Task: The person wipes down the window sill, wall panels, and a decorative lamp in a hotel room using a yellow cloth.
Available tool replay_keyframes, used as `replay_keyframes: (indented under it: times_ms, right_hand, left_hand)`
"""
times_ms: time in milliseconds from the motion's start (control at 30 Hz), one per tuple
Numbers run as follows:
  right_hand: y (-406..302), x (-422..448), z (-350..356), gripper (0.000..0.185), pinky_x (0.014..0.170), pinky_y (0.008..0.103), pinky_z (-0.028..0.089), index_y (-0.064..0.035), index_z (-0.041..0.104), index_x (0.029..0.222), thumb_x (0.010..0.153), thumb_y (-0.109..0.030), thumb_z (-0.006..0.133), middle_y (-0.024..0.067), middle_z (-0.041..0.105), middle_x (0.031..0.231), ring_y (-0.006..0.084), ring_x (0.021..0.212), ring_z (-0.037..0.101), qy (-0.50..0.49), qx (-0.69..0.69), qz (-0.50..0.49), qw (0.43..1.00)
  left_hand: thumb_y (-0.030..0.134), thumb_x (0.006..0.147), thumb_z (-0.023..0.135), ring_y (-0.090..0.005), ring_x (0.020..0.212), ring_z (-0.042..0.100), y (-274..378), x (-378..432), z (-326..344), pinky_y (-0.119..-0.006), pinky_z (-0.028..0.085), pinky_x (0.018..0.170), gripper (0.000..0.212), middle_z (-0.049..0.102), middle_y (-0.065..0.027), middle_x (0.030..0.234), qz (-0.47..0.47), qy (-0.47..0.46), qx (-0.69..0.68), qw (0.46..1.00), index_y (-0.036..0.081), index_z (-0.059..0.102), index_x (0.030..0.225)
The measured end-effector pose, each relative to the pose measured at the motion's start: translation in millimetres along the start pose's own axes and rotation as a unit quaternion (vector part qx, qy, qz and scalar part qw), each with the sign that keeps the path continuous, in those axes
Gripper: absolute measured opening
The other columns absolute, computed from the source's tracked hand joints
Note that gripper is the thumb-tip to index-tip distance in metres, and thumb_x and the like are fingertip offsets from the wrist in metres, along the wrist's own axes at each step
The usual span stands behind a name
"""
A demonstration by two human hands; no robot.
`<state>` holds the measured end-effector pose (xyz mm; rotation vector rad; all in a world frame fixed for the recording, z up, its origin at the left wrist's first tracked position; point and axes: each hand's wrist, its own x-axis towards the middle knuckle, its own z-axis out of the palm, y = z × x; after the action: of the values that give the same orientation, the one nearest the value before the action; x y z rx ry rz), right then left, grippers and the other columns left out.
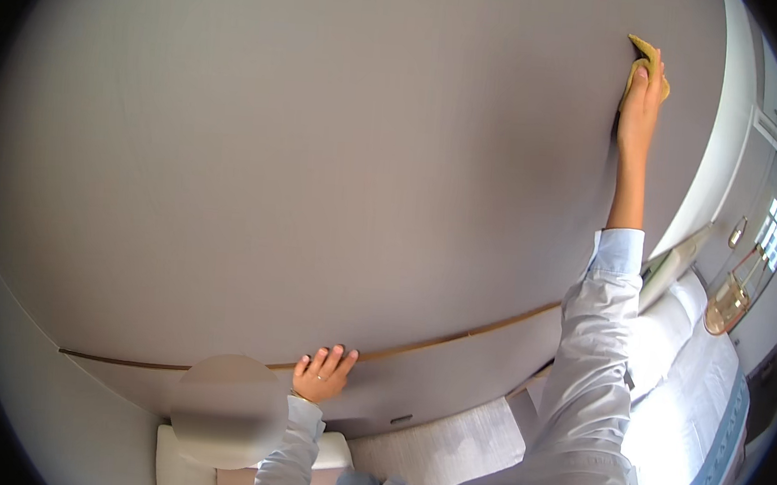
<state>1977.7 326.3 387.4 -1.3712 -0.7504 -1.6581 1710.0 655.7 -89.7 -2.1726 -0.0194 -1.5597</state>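
My right hand (639, 115) is raised high against a smooth grey-brown wall (339, 171), holding a folded yellow cloth (657, 85) between thumb and fingers. The cloth lies against the wall near its right edge. Lower down, my left hand (324, 371) rests with spread fingertips on a thin brown trim strip (422, 344) that runs across the wall. It holds nothing; a ring and a bracelet show on it.
Below the strip are a wall socket plate (401, 419), a light striped surface (442, 442) and a cream padded piece of furniture (174, 454). At the right stand a bed (685, 398) with white pillows and a hanging glass lamp (727, 305).
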Motion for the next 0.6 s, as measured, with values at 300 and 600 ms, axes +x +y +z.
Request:
replay_keyframes:
  times_ms: [300, 600]
  right_hand:
    - [-211, -69, 58, 0.043, 0.105, 0.0494, 0.026, -0.0116, 0.047, 0.13, 0.088, -0.02, 0.054, 0.0169, 0.042, 0.137, 0.0334, 0.129, 0.035, -0.14, 0.148, -0.255, 0.945]
    - [-325, -133, 116, 0.036, 0.115, 0.049, 0.016, -0.0183, 0.061, 0.121, 0.086, -0.021, 0.054, 0.0066, 0.047, 0.138, 0.0233, 0.134, 0.037, -0.12, 0.134, -0.377, 0.909]
  left_hand:
    - [0.028, 0.088, 0.047, -0.0329, 0.138, 0.025, 3, 6, -15, -0.055, 0.013, 0.11, 0.046, 0.035, -0.0085, 0.148, -0.011, -0.046, -0.061, 0.997, 0.024, 0.051, 0.134]
    - [0.034, 0.09, 0.046, -0.0453, 0.141, 0.007, 6, 94, -14, -0.07, 0.0, 0.106, 0.054, 0.02, -0.015, 0.154, -0.119, -0.043, -0.057, 0.99, 0.015, 0.041, 0.14]
